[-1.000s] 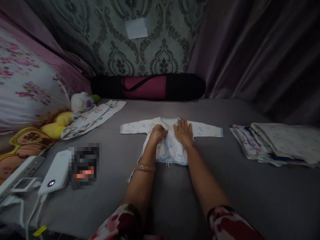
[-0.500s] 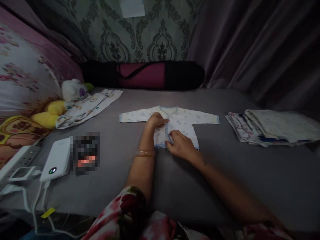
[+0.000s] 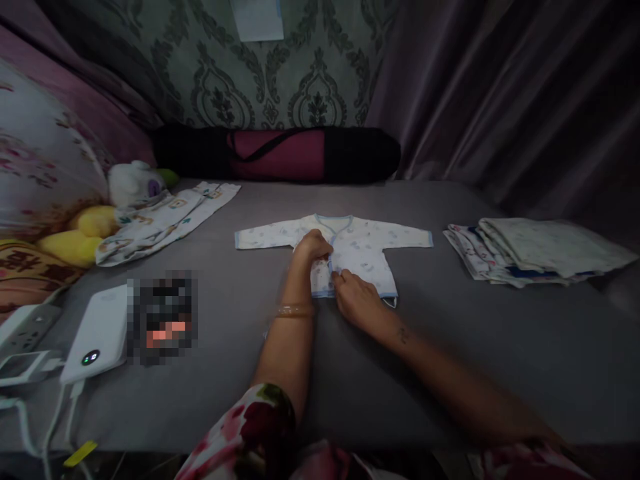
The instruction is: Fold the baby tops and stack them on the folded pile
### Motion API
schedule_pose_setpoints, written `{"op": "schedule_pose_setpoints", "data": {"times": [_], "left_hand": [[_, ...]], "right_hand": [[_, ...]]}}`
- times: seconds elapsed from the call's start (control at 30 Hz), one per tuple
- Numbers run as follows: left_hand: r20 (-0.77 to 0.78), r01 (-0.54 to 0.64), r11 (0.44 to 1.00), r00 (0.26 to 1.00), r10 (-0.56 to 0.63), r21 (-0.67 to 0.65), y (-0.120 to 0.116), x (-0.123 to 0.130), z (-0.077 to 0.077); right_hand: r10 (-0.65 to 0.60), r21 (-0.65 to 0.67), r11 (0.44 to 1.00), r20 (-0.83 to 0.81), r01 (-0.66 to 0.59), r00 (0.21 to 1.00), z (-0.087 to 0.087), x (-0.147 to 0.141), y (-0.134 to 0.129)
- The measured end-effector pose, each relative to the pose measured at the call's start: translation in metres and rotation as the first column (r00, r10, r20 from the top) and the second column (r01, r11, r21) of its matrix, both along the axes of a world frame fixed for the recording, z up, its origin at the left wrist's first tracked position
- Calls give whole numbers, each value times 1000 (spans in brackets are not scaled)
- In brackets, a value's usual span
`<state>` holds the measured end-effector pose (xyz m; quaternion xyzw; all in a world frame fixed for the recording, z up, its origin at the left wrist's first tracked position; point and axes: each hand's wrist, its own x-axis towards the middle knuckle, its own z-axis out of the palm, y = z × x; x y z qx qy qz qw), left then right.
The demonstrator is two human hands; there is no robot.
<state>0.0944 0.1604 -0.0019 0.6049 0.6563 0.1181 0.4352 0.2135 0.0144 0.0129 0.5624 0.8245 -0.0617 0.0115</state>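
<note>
A small white baby shirt with pale prints and blue trim lies spread on the grey surface, both sleeves stretched out sideways. My left hand is over its chest, the fingers closed at the blue front edge. Lower down, my right hand pinches that same edge near the hem, thumb and fingers together. The wrists and the left hand hide part of the shirt's left side. A thin tie or loop shows under the hem at the right.
Folded clothes are stacked at the right. On the left lie printed cloth, plush toys, a white power bank with cables and a power strip. A long black and maroon bag lies along the back wall.
The blue front edge now runs straighter from neckline to hem. My left fingers have drawn in at that edge, and a tie shows below the hem. The view has shifted slightly.
</note>
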Motion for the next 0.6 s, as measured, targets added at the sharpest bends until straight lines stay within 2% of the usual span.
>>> {"op": "schedule_pose_setpoints", "data": {"times": [0.1,0.2,0.27,0.33,0.37,0.43,0.53,0.6], "left_hand": [[-113,8,996,994,3,91,0,-1,1],[-201,45,960,980,12,275,-3,4,7],[-176,115,892,984,-40,438,-6,14,10],[-127,219,809,976,-179,545,-8,27,8],[-126,279,781,959,-252,559,-9,33,5],[-181,376,751,926,-332,542,-12,43,-5],[-292,455,741,889,-352,494,-15,46,-22],[-301,470,732,882,-363,493,-16,42,-30]], "right_hand": [[55,-72,995,-115,-63,992,1,14,7],[53,-150,984,-285,-100,957,-1,33,37],[-48,-40,999,-355,36,934,-6,45,66],[-128,110,977,-392,185,911,-12,55,97],[-117,145,971,-399,189,910,-16,59,110],[-49,172,978,-371,120,927,-26,64,130],[-4,143,989,-273,44,962,-41,68,141],[-9,125,991,-224,37,975,-50,69,139]]}}
